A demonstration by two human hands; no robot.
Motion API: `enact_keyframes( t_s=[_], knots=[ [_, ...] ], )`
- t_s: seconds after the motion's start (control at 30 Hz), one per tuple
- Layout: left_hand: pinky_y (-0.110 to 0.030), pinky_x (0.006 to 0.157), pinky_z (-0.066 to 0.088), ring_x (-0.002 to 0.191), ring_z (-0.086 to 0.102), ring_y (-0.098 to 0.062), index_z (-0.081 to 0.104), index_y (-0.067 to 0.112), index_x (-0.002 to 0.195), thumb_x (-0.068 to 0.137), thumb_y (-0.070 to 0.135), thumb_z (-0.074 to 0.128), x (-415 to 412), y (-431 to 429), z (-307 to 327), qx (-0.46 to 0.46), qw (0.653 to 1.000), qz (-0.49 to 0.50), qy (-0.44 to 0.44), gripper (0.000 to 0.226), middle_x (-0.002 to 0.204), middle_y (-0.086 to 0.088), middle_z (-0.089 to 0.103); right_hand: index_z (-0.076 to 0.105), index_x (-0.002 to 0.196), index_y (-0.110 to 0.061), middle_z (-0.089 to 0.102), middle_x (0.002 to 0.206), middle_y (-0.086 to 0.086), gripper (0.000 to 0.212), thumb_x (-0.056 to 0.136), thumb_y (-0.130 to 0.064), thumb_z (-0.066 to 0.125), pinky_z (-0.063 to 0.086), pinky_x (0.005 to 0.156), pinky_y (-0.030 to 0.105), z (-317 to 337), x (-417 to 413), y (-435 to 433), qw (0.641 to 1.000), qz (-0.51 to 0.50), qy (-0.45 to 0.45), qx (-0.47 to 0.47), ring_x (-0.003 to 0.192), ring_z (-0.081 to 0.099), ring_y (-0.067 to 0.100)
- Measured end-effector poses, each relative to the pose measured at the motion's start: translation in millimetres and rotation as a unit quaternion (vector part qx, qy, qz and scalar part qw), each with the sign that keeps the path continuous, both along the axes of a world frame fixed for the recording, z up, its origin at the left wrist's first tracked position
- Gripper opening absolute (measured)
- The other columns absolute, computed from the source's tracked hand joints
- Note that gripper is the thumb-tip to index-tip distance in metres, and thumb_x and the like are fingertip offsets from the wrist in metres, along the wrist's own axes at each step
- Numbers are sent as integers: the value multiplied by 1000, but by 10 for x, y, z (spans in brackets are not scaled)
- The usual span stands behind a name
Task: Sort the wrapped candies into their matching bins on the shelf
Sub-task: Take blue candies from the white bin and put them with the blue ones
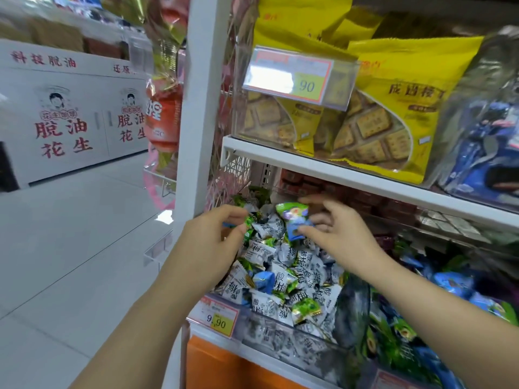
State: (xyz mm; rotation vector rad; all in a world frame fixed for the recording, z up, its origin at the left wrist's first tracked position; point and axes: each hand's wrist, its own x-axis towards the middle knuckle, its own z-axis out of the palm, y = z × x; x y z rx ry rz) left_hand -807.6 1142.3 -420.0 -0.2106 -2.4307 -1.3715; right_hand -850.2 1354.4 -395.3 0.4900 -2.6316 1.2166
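Right hand pinching crinkly blue candy, left hand maybe gripping wrappers

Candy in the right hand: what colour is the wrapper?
The candy is green on top, blue below; head view.

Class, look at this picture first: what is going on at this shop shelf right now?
A person is sorting at a clear bin heaped with white-wrapped candies. The right hand pinches blue-and-green candies above the heap, and the left hand pinches a small green candy. A stray blue candy lies among the white ones. The neighbouring bin on the right holds blue and green wrappers.
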Motion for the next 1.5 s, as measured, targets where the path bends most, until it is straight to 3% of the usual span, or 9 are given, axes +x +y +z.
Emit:
enact_keyframes(
  t_s=[0.17,0.33,0.57,0.73,0.93,1.03,1.13,1.33,1.5],
  knots=[
    [-21,77,54,98,63,1,58,37,117,87,37,62,134,75,55,143,980,-127,-60,31,102,18,68,56,106,-41,63,103,-6,46,80,-7,72,54,79,26,67,298,-325,985,144,9,-90,88,66,9],
    [-25,73,56,87,67,-5,64,30,101,88,22,65,169,6,83,163,983,-79,-32,15,92,12,72,54,106,-36,65,101,-6,38,82,-12,71,53,77,23,35,311,-337,987,123,-2,-102,85,64,5],
    [-43,84,54,86,67,-14,60,31,105,88,30,64,199,-163,107,88,996,33,-8,17,89,9,69,62,108,-32,59,100,-21,24,85,-32,68,49,84,22,-234,317,-304,955,122,23,271,92,56,-1],
    [-53,75,54,77,66,-32,37,43,112,88,34,63,222,-166,131,86,994,64,13,37,95,-21,66,63,99,-29,59,89,-15,16,85,-26,68,50,77,27,-296,287,-303,955,107,32,277,80,53,0],
    [-13,47,37,53,57,-6,52,36,86,96,21,52,208,-152,124,25,999,22,11,17,66,6,57,65,87,-34,61,79,-13,12,85,-22,66,43,60,15,48,414,-120,973,63,31,218,65,52,5],
    [-9,52,37,55,51,3,60,33,91,96,31,50,230,-105,131,38,999,-19,-8,12,64,15,55,66,85,-31,60,72,-10,14,84,-17,69,40,58,13,221,463,-129,991,58,53,113,62,50,2],
    [-21,80,48,86,59,7,63,39,97,84,60,42,251,-70,154,88,992,-80,-48,33,93,21,65,70,88,-27,66,79,-7,14,83,-15,70,44,63,20,290,509,-275,994,91,51,20,68,56,8],
    [-26,73,52,85,65,-9,66,35,99,80,54,54,237,-106,194,143,988,-60,6,29,91,9,70,65,97,-32,67,87,-10,22,83,-15,70,50,69,25,133,404,-410,994,96,28,-48,77,62,10],
    [-39,79,50,84,66,-21,65,38,94,87,46,58,189,-192,158,139,989,31,41,12,88,4,71,53,126,-35,58,111,-17,39,88,-30,64,49,81,21,-185,346,-529,969,146,-25,197,90,55,-5]
  ],
)
